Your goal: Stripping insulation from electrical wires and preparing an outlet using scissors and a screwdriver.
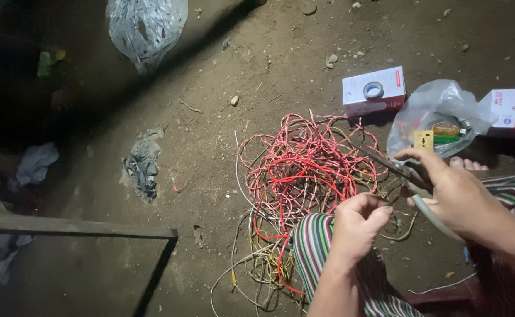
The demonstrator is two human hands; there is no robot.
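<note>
Red wire (304,167) lies in a big tangled heap on the dirt floor (210,88), mixed with some pale and yellowish wires. The person sits just beside the heap, with a striped cloth (313,246) over the knee. The left hand (357,226) is curled into a fist and pinches the end of a thin wire near the edge of the heap. The right hand (451,191) is closed around the handles of a pair of pliers (395,167), and the metal tip points toward the wires. Behind the heap sits a small white and red box (375,91). Next to it is a clear plastic bag (433,114) with small things inside. Another bag (146,26) lies far off at the top. A grey rag (142,164) lies on the floor to the left of the heap.
</note>
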